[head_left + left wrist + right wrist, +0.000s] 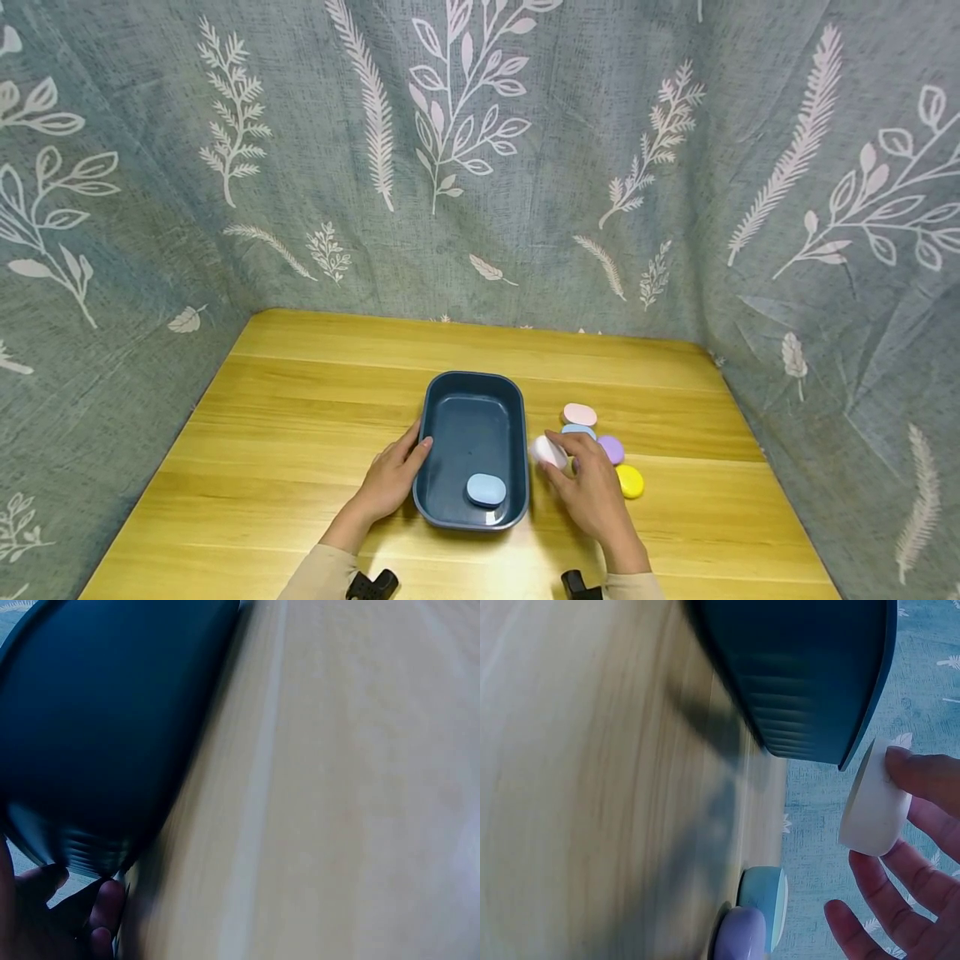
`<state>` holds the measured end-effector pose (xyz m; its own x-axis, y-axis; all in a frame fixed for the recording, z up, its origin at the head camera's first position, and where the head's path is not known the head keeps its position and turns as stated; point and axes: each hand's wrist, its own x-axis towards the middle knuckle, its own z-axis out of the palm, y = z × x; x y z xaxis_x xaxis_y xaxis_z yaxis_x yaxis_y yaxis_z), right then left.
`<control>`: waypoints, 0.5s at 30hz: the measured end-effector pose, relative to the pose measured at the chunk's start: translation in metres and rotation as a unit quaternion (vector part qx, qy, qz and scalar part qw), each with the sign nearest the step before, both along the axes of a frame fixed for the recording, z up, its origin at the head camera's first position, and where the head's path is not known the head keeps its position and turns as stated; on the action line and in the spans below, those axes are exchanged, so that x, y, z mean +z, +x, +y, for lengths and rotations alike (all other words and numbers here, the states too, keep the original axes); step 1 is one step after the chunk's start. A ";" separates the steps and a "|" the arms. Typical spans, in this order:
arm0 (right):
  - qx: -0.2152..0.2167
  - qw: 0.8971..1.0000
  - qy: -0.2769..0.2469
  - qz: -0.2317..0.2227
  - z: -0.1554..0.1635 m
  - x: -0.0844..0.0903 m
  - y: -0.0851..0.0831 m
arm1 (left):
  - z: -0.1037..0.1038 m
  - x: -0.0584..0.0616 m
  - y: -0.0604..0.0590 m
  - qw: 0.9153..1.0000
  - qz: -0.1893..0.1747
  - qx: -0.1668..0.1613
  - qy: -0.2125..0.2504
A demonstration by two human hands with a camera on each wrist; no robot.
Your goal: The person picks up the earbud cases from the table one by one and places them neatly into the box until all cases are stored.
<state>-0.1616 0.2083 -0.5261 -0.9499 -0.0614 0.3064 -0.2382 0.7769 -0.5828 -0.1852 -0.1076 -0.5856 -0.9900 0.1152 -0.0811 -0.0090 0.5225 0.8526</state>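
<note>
A dark blue rectangular plastic bin (471, 425) stands in the middle of the wooden table. My left hand (392, 479) holds its left wall, thumb over the rim and fingers along the outside; the left wrist view shows fingertips at the bin's side (112, 720). Inside, near the front right corner, lies a light blue soap bar (486, 489). With thumb and fingers my right hand (592, 492) pinches a white soap bar (550, 452) just right of the bin. In the right wrist view that white bar (871, 806) is held off the table, tilted, beside the bin.
Behind and right of my right hand lie a pink soap bar (580, 415), a light blue one (578, 431), a purple round one (612, 450) and a yellow round one (630, 482). Grey-blue leaf-patterned curtains (300, 167) enclose the table's back and sides.
</note>
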 end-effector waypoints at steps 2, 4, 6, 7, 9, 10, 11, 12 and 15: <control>0.000 1.000 -0.004 0.001 -0.001 0.000 0.000 | 0.000 -0.001 0.000 1.000 0.000 0.000 -0.001; -0.001 1.000 -0.008 0.004 -0.002 0.000 -0.001 | 0.000 -0.001 0.000 1.000 -0.001 0.001 0.001; -0.001 1.000 -0.010 0.006 -0.004 0.001 -0.001 | 0.000 -0.001 0.001 1.000 0.001 -0.001 0.000; 0.000 1.000 -0.010 0.009 -0.004 0.001 -0.001 | 0.000 0.000 0.001 1.000 0.001 -0.001 0.001; 0.003 1.000 -0.013 0.014 -0.005 0.002 -0.001 | 0.001 0.000 0.001 1.000 0.002 0.000 0.001; 0.005 1.000 -0.014 0.017 -0.006 0.003 -0.002 | 0.000 0.000 0.001 1.000 0.002 0.000 0.000; 0.007 1.000 -0.015 0.018 -0.007 0.003 -0.002 | 0.000 0.000 0.001 1.000 0.002 0.000 0.001; 0.009 1.000 -0.017 0.021 -0.007 0.004 -0.002 | 0.000 0.000 0.001 1.000 0.002 0.000 0.001; 0.012 0.999 -0.022 0.025 -0.009 0.005 -0.002 | 0.000 0.000 0.001 1.000 0.006 -0.001 -0.001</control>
